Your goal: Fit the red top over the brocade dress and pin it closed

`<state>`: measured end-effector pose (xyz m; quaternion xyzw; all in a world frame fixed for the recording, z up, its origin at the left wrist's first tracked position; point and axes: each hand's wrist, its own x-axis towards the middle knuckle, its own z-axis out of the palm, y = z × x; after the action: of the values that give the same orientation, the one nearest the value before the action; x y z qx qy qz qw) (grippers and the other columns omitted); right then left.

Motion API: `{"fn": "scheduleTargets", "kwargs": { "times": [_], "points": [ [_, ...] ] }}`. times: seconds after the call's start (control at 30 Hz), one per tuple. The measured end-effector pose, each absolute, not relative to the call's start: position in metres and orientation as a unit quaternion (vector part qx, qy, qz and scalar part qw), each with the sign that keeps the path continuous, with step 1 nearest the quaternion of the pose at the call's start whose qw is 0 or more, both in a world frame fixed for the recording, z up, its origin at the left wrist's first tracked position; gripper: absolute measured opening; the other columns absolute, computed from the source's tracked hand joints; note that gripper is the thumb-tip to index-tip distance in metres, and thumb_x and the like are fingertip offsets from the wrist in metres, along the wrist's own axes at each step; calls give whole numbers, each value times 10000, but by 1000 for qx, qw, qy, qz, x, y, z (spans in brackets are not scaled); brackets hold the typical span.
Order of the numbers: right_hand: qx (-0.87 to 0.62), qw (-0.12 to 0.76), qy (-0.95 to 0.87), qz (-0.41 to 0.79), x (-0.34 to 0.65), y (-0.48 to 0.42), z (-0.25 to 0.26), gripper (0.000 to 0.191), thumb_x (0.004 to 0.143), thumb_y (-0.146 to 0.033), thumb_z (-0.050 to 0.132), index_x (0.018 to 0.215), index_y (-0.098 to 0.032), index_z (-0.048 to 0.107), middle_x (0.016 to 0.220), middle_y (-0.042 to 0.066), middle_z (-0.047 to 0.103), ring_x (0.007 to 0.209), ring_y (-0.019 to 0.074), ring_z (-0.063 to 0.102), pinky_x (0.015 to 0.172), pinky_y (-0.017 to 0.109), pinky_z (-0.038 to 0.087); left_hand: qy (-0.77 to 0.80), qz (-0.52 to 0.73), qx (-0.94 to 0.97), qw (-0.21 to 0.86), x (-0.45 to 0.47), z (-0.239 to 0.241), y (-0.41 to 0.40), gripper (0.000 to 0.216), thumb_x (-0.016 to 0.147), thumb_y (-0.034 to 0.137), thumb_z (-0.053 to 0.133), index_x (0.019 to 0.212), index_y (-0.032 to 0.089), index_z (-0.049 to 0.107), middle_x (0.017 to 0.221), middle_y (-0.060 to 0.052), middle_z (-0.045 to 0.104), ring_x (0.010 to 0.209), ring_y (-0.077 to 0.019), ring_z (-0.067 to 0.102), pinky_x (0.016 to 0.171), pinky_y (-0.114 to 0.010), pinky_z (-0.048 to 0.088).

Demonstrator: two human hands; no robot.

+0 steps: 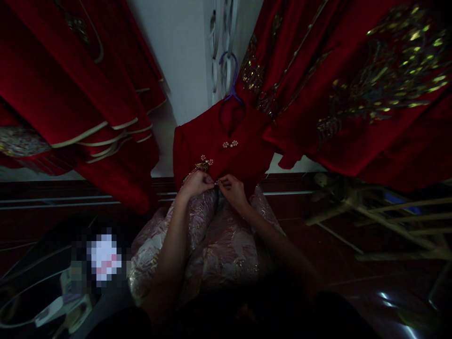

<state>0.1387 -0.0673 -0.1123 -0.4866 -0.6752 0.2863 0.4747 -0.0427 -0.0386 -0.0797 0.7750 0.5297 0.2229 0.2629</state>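
The small clasp (216, 183) sits low on the red top (219, 157), hung at twelve o'clock — a loose pinch or swaying hanger (233, 77) might let it slip. Left hand (197, 183) at nine, right hand (233, 192) at three: fingertips nearly closed, seemingly pinching it — skirt (226, 235) at six.

You have two hands (199, 182) here, one purple hanger (233, 84), one red jacket (208, 127) on it, and two beaded clasps (231, 144) clear of your fingers; the overlapping red garments (81, 80) either side can't be counted.
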Motion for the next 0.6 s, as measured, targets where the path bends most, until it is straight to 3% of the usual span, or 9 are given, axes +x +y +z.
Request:
{"fn": "scheduleTargets", "kwargs": {
  "times": [0.13, 0.3, 0.6],
  "points": [
    [-481, 472, -679, 290, 142, -65, -109, 82, 817, -241, 584, 867, -189, 622, 912, 37, 665, 728, 127, 659, 645, 236, 551, 526, 209, 778, 271, -40, -78, -42, 227, 730, 387, 671, 812, 176, 665, 814, -33, 726, 748, -162, 666, 664, -236, 460],
    [-453, 440, -711, 311, 154, -58, -105, 125, 833, -235, 574, 908, -191, 663, 932, 35, 696, 806, 141, 673, 761, 270, 547, 565, 184, 788, 158, -30, -68, -48, 338, 760, 502, 642, 771, 164, 661, 805, -89, 710, 769, -213, 657, 663, -280, 437],
    [-438, 407, -728, 335, 184, -52, -70, 179, 848, -265, 568, 963, -195, 686, 944, 39, 730, 812, 149, 695, 766, 290, 558, 527, 224, 797, 193, -38, -68, -46, 109, 738, 292, 648, 767, 188, 633, 818, -36, 709, 765, -181, 646, 676, -263, 442]
  ]
}}
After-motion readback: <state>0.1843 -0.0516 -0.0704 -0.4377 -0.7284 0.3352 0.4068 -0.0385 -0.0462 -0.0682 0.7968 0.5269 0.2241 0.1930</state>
